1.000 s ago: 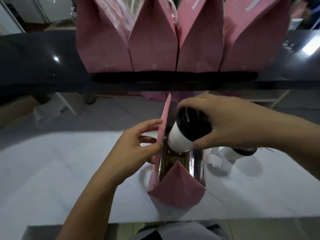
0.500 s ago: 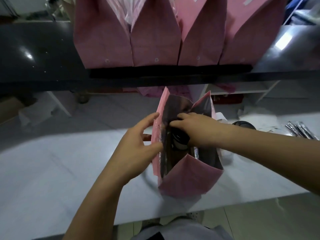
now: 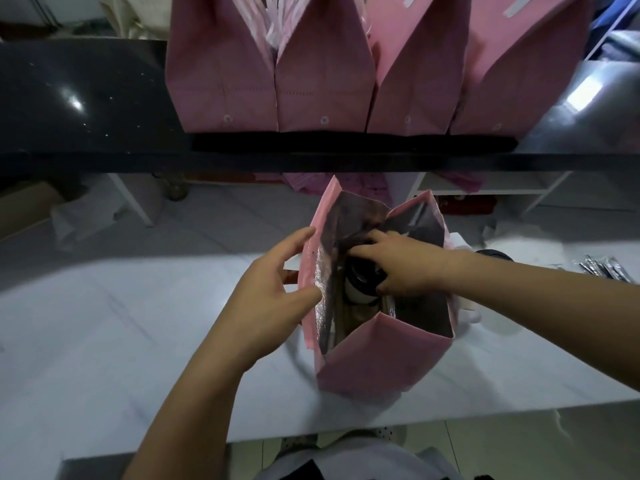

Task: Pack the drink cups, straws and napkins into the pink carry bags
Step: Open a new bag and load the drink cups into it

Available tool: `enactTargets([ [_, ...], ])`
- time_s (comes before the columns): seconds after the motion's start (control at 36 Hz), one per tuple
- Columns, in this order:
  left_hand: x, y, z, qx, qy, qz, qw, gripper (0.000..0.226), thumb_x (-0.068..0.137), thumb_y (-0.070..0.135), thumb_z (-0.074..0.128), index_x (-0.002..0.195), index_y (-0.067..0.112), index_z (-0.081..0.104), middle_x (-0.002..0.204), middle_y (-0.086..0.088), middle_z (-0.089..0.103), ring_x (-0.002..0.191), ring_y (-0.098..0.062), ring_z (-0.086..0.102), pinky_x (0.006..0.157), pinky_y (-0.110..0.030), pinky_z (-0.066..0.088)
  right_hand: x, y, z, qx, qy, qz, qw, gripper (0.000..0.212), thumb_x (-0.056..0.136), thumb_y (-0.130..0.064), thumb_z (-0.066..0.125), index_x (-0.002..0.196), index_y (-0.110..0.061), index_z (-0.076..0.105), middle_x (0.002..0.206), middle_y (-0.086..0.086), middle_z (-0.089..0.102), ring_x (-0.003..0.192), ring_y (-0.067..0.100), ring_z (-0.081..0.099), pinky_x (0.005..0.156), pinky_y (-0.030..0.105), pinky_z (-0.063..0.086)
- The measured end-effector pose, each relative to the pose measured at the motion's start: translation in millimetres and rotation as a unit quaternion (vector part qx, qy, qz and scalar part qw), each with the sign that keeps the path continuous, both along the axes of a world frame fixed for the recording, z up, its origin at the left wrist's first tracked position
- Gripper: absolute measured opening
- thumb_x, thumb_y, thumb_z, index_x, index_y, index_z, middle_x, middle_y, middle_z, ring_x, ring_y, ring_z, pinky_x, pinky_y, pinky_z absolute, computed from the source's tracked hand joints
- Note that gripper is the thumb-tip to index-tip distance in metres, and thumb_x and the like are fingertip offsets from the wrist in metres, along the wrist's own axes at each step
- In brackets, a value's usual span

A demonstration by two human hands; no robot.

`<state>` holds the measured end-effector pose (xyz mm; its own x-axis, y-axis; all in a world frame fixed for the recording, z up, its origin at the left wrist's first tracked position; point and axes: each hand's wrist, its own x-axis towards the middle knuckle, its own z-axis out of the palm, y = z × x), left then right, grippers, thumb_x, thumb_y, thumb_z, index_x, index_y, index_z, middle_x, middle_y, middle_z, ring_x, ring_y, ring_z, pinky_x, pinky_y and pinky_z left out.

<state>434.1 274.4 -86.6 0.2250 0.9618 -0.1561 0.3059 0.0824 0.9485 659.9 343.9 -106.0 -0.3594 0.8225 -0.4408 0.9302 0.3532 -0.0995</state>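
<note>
A pink carry bag with a silver foil lining stands open on the white table. My left hand pinches the bag's left wall and holds it apart. My right hand reaches down into the bag's mouth, fingers around the black lid of a white drink cup that sits deep inside. A second cup's black lid shows just past the bag on the right. Wrapped straws lie at the far right of the table.
Several filled pink bags stand in a row on a black counter behind the table. Crumpled white wrapping lies behind the open bag. The table's near edge runs just below the bag.
My right hand has carried the cup from above the bag down into it. The bag now stands wider open, and the view has shifted slightly left.
</note>
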Motion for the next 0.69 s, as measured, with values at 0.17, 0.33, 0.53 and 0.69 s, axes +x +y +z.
enactTargets([
  [0.17,2.6,-0.9,-2.7,0.006,0.007,0.007,1.0,0.07,0.086,0.006,0.062,0.115,0.067,0.045,0.096,0.054,0.053,0.089,0.024,0.056,0.057,-0.017,0.053,2.6,1.7,-2.1,0.01,-0.006,0.022,1.0,0.067,0.083,-0.024,0.073,0.143,-0.03,0.044,0.139,0.005,0.044,0.123,0.027,0.046,0.098,0.037,0.048],
  [0.33,6.4,-4.8,-3.6,0.005,0.001,0.029,1.0,0.069,0.086,0.007,0.063,0.126,0.062,0.049,0.107,0.042,0.059,0.102,0.008,0.062,0.072,-0.029,0.061,0.5,6.3,-11.7,0.01,-0.018,0.054,0.998,0.062,0.08,-0.024,0.077,0.137,-0.026,0.052,0.134,0.006,0.048,0.119,0.029,0.05,0.097,0.038,0.048],
  [0.53,12.2,-8.2,-1.7,-0.005,-0.034,0.048,0.998,0.063,0.088,0.007,0.066,0.125,0.057,0.054,0.112,0.037,0.061,0.099,0.0,0.066,0.066,-0.032,0.062,2.0,13.9,-16.6,-0.004,-0.002,0.07,0.998,0.059,0.077,-0.024,0.08,0.132,-0.022,0.057,0.13,0.005,0.051,0.113,0.027,0.054,0.094,0.037,0.05],
  [0.69,20.4,-11.1,-1.3,-0.002,-0.034,0.04,0.999,0.06,0.09,0.017,0.071,0.121,0.064,0.05,0.109,0.043,0.058,0.095,0.008,0.064,0.058,-0.021,0.057,9.8,19.3,-16.0,-0.032,0.011,0.082,0.996,0.067,0.08,-0.029,0.078,0.14,-0.029,0.048,0.136,0.004,0.049,0.119,0.026,0.052,0.098,0.041,0.05],
])
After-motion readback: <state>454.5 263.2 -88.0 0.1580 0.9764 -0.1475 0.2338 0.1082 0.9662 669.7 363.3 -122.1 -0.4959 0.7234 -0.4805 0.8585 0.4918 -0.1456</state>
